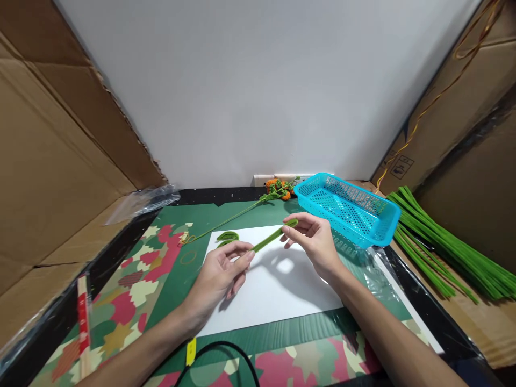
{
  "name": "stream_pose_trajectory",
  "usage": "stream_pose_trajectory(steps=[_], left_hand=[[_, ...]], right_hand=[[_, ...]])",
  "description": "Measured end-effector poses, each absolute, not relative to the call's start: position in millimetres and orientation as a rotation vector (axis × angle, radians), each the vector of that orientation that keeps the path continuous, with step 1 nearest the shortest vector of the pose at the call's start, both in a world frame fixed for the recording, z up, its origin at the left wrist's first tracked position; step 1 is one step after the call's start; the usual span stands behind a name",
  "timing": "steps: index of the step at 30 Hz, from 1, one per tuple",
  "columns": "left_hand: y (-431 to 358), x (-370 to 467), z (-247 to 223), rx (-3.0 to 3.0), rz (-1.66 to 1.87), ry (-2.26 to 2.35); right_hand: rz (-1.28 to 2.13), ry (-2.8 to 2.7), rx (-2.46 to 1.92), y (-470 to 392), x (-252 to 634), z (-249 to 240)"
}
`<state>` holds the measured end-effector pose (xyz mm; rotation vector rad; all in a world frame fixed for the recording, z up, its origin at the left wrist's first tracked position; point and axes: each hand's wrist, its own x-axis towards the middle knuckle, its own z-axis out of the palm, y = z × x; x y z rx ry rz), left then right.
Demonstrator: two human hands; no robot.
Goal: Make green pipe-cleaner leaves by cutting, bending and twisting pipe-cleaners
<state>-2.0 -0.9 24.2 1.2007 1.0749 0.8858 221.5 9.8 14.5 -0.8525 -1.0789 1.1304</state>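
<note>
A folded green pipe cleaner (269, 239) stretches between my hands, above a white sheet of paper (298, 290). My left hand (221, 271) pinches its lower left end between thumb and fingers. At the upper right end, where it bends into a narrow loop, my right hand (312, 239) grips it with thumb and forefinger. Just behind my left hand, a bent green pipe cleaner piece (228, 236) lies on the paper's far left corner. Part of that piece is hidden by my left hand.
A blue perforated basket (342, 199) stands at the back right. Long green pipe cleaners (455, 250) are bundled on cardboard at the right. An orange-flowered stem (234, 216) lies across the back. A black cable (220, 344) curves at the front; a red-wrapped stick packet (83, 322) is left.
</note>
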Motion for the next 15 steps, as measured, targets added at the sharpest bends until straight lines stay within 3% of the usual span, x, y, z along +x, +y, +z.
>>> stream_pose_trajectory(steps=[6, 15], left_hand=[[2.1, -4.3, 32.7, 1.212, 1.155, 1.11], [0.4, -3.3, 32.5, 1.231, 1.109, 1.097]], right_hand=[[1.214, -1.372, -0.922, 6.2, 219.6, 8.6], [1.437, -1.623, -0.855, -4.3, 209.5, 3.7]])
